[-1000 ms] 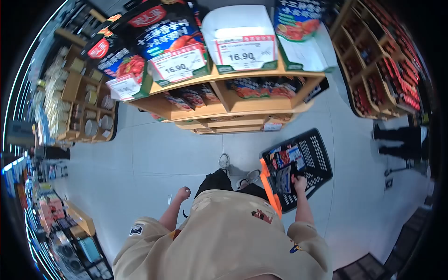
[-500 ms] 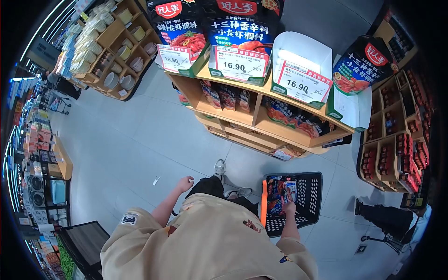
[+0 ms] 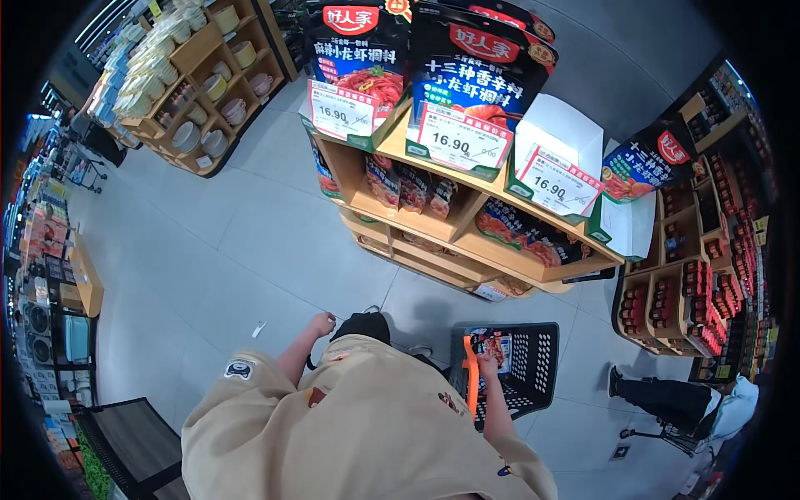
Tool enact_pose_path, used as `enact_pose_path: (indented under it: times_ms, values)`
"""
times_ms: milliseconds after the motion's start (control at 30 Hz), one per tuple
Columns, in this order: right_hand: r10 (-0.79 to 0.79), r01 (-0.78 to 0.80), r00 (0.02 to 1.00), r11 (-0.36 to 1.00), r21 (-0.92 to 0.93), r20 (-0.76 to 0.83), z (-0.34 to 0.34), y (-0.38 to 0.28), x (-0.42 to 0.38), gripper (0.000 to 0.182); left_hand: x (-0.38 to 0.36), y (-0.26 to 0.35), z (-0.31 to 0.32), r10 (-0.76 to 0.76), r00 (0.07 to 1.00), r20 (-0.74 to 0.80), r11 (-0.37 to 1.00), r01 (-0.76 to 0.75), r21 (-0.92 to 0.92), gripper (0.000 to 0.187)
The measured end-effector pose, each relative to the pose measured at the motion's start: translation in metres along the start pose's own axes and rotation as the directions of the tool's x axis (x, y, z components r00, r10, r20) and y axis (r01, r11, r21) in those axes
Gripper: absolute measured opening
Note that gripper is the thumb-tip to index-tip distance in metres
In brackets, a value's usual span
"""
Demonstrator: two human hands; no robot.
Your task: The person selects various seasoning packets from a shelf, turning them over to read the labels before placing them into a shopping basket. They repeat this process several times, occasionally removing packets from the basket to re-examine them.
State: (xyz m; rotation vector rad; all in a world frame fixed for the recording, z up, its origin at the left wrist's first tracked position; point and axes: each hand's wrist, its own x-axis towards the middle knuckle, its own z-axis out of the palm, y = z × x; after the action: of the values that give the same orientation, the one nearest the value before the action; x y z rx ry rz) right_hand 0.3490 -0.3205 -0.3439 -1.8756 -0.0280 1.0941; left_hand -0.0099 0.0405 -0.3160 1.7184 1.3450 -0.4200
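Note:
My right hand reaches down into a black shopping basket with an orange handle on the floor. It grips a dark seasoning packet with red print that lies in the basket. My left hand hangs at my side, fingers curled, holding nothing that I can see. I wear a beige shirt and dark trousers.
A wooden display shelf stands in front, stacked with dark seasoning bags and 16.90 price tags. Shelves of red bottles are on the right, bowls on the upper left. Another person's legs stand at lower right. A white scrap lies on the floor.
The view has swung right and up, so the shelf sits higher and the basket closer to my feet. My right hand stays on the packet in the basket.

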Motion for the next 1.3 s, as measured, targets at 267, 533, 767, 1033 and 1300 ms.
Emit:
enact_pose_path:
  times_ms: [267, 533, 767, 1033, 1300]
  values:
    - [-0.452, 0.437, 0.875, 0.891, -0.121, -0.173, 0.006, -0.144, -0.007, 0.019, 0.058, 0.024, -0.055, 0.197, 0.969, -0.149, 0.972, -0.213, -0.101, 0.03]
    - [-0.849, 0.84, 0.528, 0.527, -0.126, -0.031, 0.112, -0.424, -0.091, 0.011, 0.086, 0.023, -0.091, 0.247, 0.955, -0.162, 0.926, -0.282, -0.251, 0.028]
    - [-0.983, 0.93, 0.034, -0.036, -0.366, 0.182, 0.2, -0.586, -0.165, 0.011, 0.096, -0.001, -0.111, 0.21, 0.969, -0.134, 0.929, -0.24, -0.283, 0.028]
    - [-0.844, 0.631, -0.289, -0.523, -0.573, 0.452, 0.269, -0.695, -0.141, 0.032, 0.101, -0.002, -0.134, 0.291, 0.943, -0.16, 0.883, -0.33, -0.334, 0.029]
    - [-0.852, 0.562, -0.083, -0.469, -0.682, 0.518, 0.298, -0.731, -0.107, 0.041, 0.105, -0.014, -0.136, 0.258, 0.954, -0.152, 0.857, -0.299, -0.42, 0.03]
